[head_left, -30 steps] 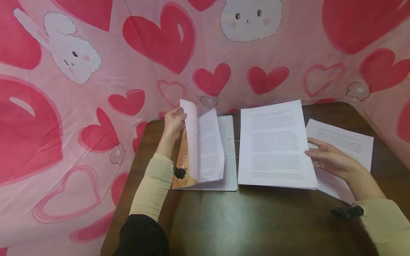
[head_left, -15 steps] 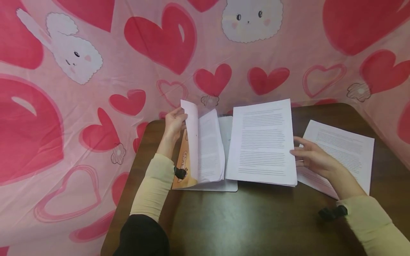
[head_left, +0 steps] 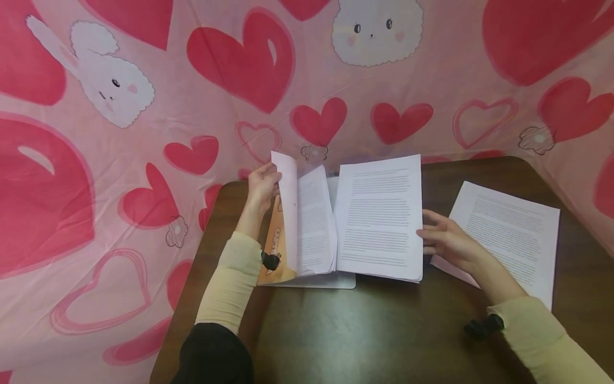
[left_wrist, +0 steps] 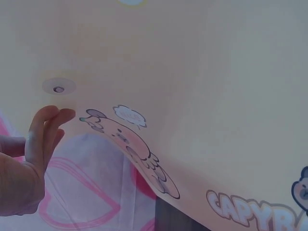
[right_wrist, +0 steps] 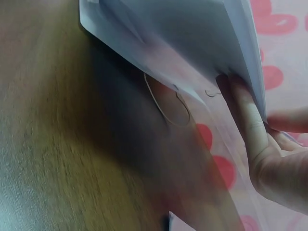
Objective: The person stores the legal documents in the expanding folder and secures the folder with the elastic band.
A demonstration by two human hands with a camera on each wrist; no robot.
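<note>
With my left hand (head_left: 262,188) I grip the far edge of a folder's raised front cover (head_left: 287,213), whose outer side, in the left wrist view, carries a cartoon capybara (left_wrist: 125,139) and lettering. The folder's pale back (head_left: 341,280) lies on the table, bearing loose printed pages (head_left: 314,229). My right hand (head_left: 448,240) pinches a stack of printed sheets (head_left: 381,218) by its right edge, thumb in front and fingers behind. The stack stands tilted up, its left edge against the folder's pages. In the right wrist view my fingers (right_wrist: 252,125) spread under the stack.
More printed sheets (head_left: 508,234) lie at the right of the brown table (head_left: 384,336). A thin loop of string (right_wrist: 166,115) hangs from the folder edge in the right wrist view. A pink heart-patterned cloth (head_left: 398,80) rises behind the table.
My right hand has carried the stack of sheets leftward, over the folder's right part, up to its pages. More of the sheets at the right is uncovered. My left hand has stayed on the cover.
</note>
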